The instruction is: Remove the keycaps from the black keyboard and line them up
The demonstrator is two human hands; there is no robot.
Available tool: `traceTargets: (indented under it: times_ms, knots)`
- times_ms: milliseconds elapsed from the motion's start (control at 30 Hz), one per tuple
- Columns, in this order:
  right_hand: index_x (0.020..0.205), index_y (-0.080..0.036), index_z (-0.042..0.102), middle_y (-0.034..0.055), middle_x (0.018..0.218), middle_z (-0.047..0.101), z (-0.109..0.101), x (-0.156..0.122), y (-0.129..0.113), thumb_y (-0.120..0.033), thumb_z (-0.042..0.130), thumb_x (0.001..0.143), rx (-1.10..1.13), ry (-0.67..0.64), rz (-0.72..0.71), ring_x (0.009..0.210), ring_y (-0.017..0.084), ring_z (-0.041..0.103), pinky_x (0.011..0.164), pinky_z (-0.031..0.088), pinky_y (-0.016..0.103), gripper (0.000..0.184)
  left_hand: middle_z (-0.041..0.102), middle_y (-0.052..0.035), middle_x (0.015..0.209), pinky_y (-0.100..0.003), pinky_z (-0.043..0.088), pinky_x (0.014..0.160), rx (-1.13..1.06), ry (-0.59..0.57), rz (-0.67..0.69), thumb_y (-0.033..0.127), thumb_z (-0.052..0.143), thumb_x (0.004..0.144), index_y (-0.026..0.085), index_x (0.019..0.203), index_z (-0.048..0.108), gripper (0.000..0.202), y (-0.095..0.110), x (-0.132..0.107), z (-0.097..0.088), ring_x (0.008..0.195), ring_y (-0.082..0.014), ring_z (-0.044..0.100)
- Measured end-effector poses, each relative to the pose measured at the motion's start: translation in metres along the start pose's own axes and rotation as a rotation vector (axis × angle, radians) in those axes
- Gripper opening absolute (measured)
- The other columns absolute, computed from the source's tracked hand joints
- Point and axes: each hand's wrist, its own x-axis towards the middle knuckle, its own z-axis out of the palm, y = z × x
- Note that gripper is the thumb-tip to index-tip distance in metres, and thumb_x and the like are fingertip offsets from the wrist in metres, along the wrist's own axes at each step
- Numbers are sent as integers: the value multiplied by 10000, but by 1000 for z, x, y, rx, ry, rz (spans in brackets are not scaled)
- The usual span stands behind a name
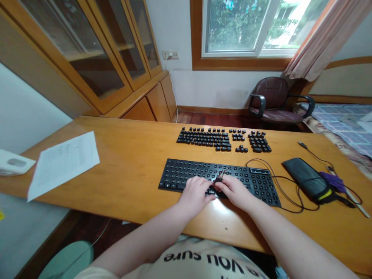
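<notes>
A black keyboard [186, 170] lies on the wooden desk, most of its keys bare of caps. Over its front middle my right hand [234, 190] pinches a small dark keycap puller [220, 178] whose thin wires point up and away. My left hand [196, 193] rests on the keyboard's front part, fingers bent and thumb near the front edge. Its fingertips come close to the puller; what lies between them is dark and I cannot make it out. Behind the keyboard, loose black keycaps [203, 137] stand in rows that follow a keyboard layout.
Right of the keyboard lie its cable [286, 188], a dark grey pouch [305, 180], a purple item [333, 181] and a USB plug [302, 145]. Printed sheets [65, 159] and a white device [16, 162] sit at the left. An office chair [273, 99] stands beyond the desk [130, 162].
</notes>
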Motion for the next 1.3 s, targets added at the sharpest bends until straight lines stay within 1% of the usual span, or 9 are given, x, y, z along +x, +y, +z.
traceTargets:
  times_ms: [167,333,467,600,767,900,967,1167,1300]
  knots:
    - [801,-190,638,47,780,656,4,-4,-7,-257,453,900,-93,-54,-140,746,170,576,691,443,287,220,634,-40,930,-369,379,814,-18,-13,-21,407,666,734,220,910,619,261,-1,1,-1,930,-226,518]
    - [926,-207,645,60,890,691,1,-9,-7,-245,441,902,-161,-110,-336,847,186,607,786,460,318,210,651,-23,932,-351,377,814,-71,-13,-2,348,640,766,252,923,650,184,-3,1,-2,923,-207,528]
    - [900,-205,664,59,866,712,1,-9,1,-241,410,909,-162,-45,-269,799,183,644,738,481,305,257,653,-12,929,-346,378,799,-84,17,-15,422,654,745,272,919,672,230,-5,1,1,909,-200,529]
    - [900,-202,672,59,839,716,3,-8,7,-244,412,905,-165,-12,-185,781,185,654,721,480,297,264,660,11,939,-339,376,798,-95,18,-18,425,702,698,288,919,677,261,-8,2,2,909,-191,531]
    - [873,-202,679,59,829,714,4,-9,9,-266,421,905,-158,-6,-164,763,184,651,704,475,288,267,672,14,930,-343,374,796,-97,7,-11,430,685,717,289,934,679,259,-7,3,1,908,-193,536]
    - [830,-204,686,55,813,718,2,-11,9,-260,398,910,-116,102,-116,741,180,653,674,479,282,304,679,-4,931,-361,375,808,-89,31,-4,455,634,757,280,948,678,262,-6,1,1,908,-201,541]
    - [842,-203,688,55,824,721,0,-12,9,-257,399,907,-97,120,-116,750,184,658,675,487,288,301,683,-13,921,-371,382,807,-86,45,3,455,623,767,272,947,679,263,-6,1,2,902,-208,547]
    - [873,-208,693,54,870,722,-2,-11,12,-249,422,898,105,153,-125,828,179,670,758,517,303,275,680,-28,974,-362,445,823,-221,165,55,351,628,788,244,1047,639,280,-6,0,4,915,-199,573]
    - [861,-208,701,51,838,721,-1,-8,14,-274,487,878,231,210,-128,778,174,670,724,533,301,224,670,-23,944,-322,489,818,-381,219,14,228,613,791,228,1037,622,246,-3,1,4,867,-162,596]
